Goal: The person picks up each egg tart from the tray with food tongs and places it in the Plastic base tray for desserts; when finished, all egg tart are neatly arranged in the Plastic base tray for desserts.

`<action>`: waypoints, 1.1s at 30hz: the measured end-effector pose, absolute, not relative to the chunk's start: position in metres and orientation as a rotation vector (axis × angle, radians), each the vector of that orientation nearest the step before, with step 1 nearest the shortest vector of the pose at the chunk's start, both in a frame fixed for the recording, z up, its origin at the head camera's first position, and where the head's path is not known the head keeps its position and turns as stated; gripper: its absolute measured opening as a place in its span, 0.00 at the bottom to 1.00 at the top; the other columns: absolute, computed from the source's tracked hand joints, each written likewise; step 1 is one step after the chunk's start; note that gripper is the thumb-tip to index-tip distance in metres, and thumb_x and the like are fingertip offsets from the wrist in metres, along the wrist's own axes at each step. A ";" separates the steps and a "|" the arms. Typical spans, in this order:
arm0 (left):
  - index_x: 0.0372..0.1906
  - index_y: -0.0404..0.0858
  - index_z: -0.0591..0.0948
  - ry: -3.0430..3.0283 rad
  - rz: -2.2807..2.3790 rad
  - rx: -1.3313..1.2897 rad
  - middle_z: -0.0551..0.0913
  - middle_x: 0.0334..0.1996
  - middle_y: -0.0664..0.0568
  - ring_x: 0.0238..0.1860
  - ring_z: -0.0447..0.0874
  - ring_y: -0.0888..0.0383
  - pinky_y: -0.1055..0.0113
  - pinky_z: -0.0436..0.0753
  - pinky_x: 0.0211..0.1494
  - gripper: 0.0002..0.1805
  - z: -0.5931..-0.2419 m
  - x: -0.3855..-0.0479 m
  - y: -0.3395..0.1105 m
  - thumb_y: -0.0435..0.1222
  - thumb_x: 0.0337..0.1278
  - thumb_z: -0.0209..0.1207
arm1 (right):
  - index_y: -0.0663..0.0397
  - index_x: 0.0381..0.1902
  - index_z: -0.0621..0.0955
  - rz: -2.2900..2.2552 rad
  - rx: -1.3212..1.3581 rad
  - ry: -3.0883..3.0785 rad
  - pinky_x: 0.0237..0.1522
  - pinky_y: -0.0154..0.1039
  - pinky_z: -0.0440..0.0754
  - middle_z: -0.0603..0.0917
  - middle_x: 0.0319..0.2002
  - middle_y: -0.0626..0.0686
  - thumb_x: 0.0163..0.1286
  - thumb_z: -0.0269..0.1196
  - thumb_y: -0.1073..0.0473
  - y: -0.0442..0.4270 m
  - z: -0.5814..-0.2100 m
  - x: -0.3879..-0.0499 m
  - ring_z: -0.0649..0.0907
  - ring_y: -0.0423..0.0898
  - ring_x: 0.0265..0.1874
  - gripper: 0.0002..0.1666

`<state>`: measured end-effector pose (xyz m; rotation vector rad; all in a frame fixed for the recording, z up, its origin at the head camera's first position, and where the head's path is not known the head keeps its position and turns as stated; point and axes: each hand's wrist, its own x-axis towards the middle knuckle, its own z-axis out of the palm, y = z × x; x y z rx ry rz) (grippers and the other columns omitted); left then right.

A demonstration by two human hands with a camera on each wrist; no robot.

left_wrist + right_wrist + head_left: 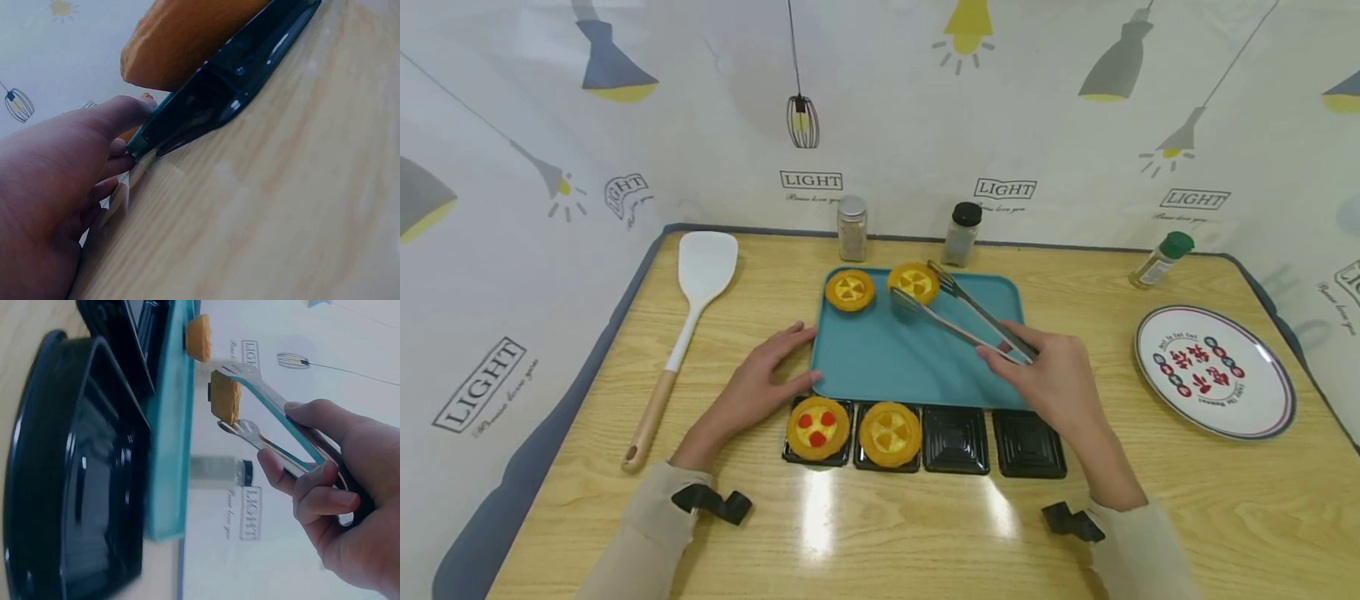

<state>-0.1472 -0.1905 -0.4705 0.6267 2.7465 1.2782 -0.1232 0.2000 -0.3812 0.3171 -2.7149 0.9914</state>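
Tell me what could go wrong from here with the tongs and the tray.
The tongs in the right hand straddle a tart near the tray's far edge; an uneven squeeze might push it toward the black-capped jar.

One tip lies on the other tart's side, so opening wider could nudge that one.

The left hand touches the tray; a bump might shift it.

Spatula (685, 336) lay left of left hand (757, 379), plate (1258, 392) right of right hand (1058, 375); on tray (880, 358) between, tart (913, 282) perhaps touched tongs (973, 305).
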 end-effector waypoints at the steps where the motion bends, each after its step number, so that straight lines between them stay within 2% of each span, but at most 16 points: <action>1: 0.74 0.52 0.65 2.747 1.277 0.628 0.57 0.75 0.51 0.75 0.50 0.49 0.41 0.54 0.72 0.37 -0.470 -0.147 -0.190 0.54 0.62 0.61 | 0.60 0.53 0.84 1.002 0.307 -2.709 0.06 0.33 0.63 0.86 0.27 0.48 0.62 0.71 0.45 0.203 -0.379 -0.120 0.66 0.39 0.07 0.29; 7: 0.74 0.52 0.66 2.756 1.278 0.629 0.57 0.75 0.51 0.74 0.51 0.48 0.41 0.54 0.72 0.37 -0.471 -0.147 -0.190 0.54 0.62 0.61 | 0.52 0.53 0.85 1.029 0.265 -2.697 0.10 0.32 0.68 0.87 0.30 0.47 0.59 0.73 0.46 0.231 -0.366 -0.087 0.78 0.39 0.16 0.27; 11: 0.74 0.52 0.66 2.759 1.273 0.639 0.58 0.75 0.50 0.74 0.51 0.47 0.41 0.53 0.72 0.37 -0.472 -0.148 -0.190 0.54 0.62 0.61 | 0.47 0.51 0.87 1.033 0.232 -2.712 0.09 0.32 0.62 0.88 0.30 0.44 0.55 0.76 0.51 0.251 -0.361 -0.057 0.70 0.35 0.12 0.24; 14: 0.74 0.53 0.66 2.761 1.267 0.639 0.57 0.75 0.51 0.74 0.50 0.47 0.41 0.53 0.72 0.36 -0.473 -0.148 -0.190 0.55 0.62 0.61 | 0.46 0.50 0.87 1.042 0.255 -2.723 0.09 0.33 0.59 0.87 0.28 0.41 0.53 0.78 0.56 0.265 -0.359 -0.037 0.63 0.35 0.11 0.24; 18: 0.74 0.53 0.66 2.769 1.262 0.639 0.58 0.75 0.51 0.74 0.51 0.47 0.42 0.53 0.72 0.36 -0.474 -0.149 -0.191 0.54 0.62 0.61 | 0.44 0.50 0.87 1.031 0.315 -2.736 0.10 0.30 0.61 0.86 0.28 0.38 0.50 0.78 0.62 0.277 -0.362 -0.012 0.65 0.34 0.11 0.26; 24: 0.73 0.53 0.66 2.768 1.268 0.637 0.58 0.75 0.51 0.74 0.51 0.48 0.42 0.53 0.72 0.36 -0.475 -0.150 -0.191 0.54 0.62 0.62 | 0.42 0.51 0.86 1.027 0.324 -2.797 0.11 0.29 0.62 0.84 0.28 0.36 0.48 0.79 0.64 0.286 -0.370 0.017 0.64 0.34 0.10 0.30; 33: 0.73 0.53 0.66 2.764 1.274 0.645 0.58 0.75 0.51 0.74 0.51 0.47 0.42 0.53 0.72 0.36 -0.474 -0.149 -0.191 0.54 0.62 0.62 | 0.43 0.51 0.86 1.041 0.364 -2.833 0.11 0.27 0.62 0.83 0.29 0.36 0.48 0.79 0.64 0.288 -0.385 0.030 0.63 0.32 0.10 0.30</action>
